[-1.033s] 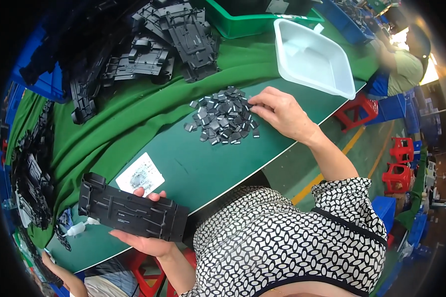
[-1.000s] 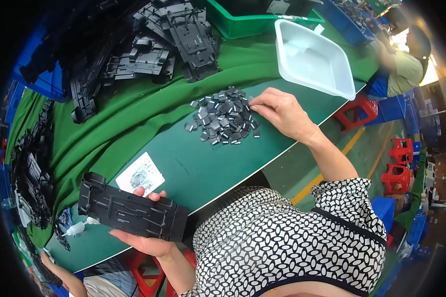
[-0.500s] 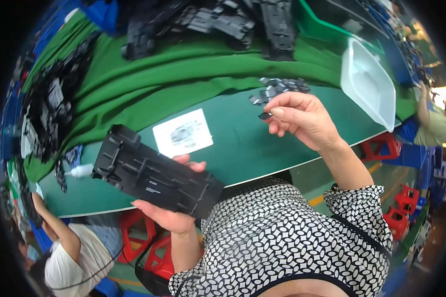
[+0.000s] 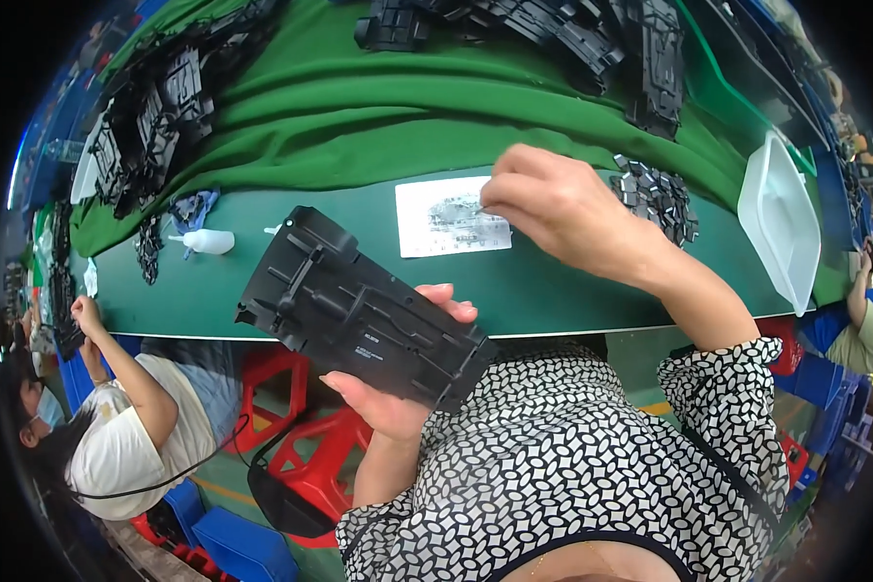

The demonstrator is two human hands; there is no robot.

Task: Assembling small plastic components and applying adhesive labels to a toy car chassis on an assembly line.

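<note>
My left hand [image 4: 398, 407] is wrapped round a long black moulded plastic housing [image 4: 369, 325], tilted above the near table edge, with ribs, clips and a line of light print on its face. My right hand [image 4: 553, 209] hovers at the right edge of a white printed sheet [image 4: 432, 233], its thumb and fingers pinched together. The small black piece seen in that pinch a moment ago is now hidden behind the fingers. Just beyond my right wrist lies a pile of small black pieces [image 4: 655, 199].
A green cloth [image 4: 359, 116] covers the table's far part, with black plastic housings [image 4: 660, 73] on it and more at left [image 4: 155, 126]. A white tray [image 4: 781, 223] stands at right. A white squeeze bottle [image 4: 209, 242] lies left. A co-worker [image 4: 155, 407] sits at left near red stools [image 4: 310, 475].
My right hand has moved from beside the pile of small pieces to the sheet, still pinched. The housing stays in my left hand. The whole view has shifted.
</note>
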